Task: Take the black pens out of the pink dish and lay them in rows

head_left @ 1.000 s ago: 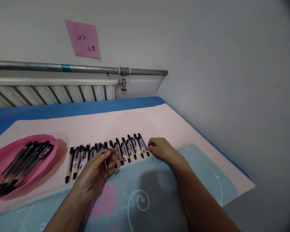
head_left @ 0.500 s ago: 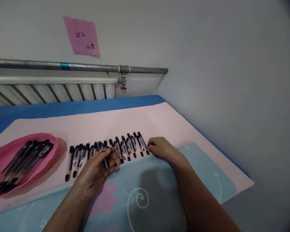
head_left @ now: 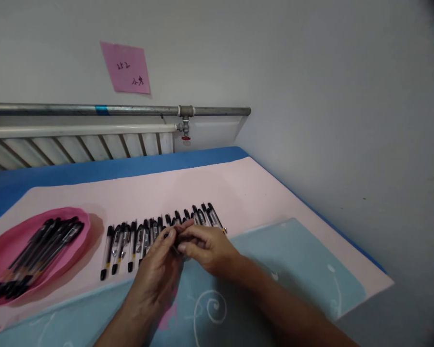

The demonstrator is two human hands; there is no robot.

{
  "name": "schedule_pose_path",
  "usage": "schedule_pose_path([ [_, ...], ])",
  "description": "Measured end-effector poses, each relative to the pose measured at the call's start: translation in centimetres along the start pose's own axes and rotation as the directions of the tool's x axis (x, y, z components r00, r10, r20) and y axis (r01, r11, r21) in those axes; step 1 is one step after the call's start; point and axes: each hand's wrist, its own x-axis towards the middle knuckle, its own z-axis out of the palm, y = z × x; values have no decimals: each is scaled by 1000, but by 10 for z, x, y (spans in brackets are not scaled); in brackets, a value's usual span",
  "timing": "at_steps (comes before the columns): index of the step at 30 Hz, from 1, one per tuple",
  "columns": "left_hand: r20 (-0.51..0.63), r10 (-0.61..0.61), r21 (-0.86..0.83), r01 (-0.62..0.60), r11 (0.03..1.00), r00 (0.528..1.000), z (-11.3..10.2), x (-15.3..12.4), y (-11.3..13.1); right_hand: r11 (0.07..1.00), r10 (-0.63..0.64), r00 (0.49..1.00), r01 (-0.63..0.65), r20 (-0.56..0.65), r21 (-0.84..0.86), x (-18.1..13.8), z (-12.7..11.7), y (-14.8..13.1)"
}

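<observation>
My left hand and my right hand meet over the front edge of the blue cloth, fingertips pinched together. Between them is a small dark piece, mostly hidden by the fingers; its kind I cannot make out. Right behind the hands runs a row of clear-barrelled pens with black ends, laid side by side. Small clear-wrapped bits with shiny tips lie among the pens. The hands cover the near ends of the middle pens. Another tiny shiny bit rests at the row's right end.
A pink oval dish on the left holds a pile of black-ended pens. A pink sheet and a patterned light blue cloth cover the blue table. Behind stand a radiator and pipe; a wall is at right.
My right hand has moved left from the row's right end to meet my left hand. My left hand has shifted slightly right. The view has tilted up a little.
</observation>
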Motion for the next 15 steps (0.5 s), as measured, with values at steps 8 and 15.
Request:
schedule_pose_path([
  [8,29,-1,21,1,1000,1000,2,-3,-7,999,-41,998,40,-40,-27,-2,14,5],
  [15,-43,53,102,-49,994,998,-9,9,8,969,194,924,-233,-329,-83,9,-41,22],
])
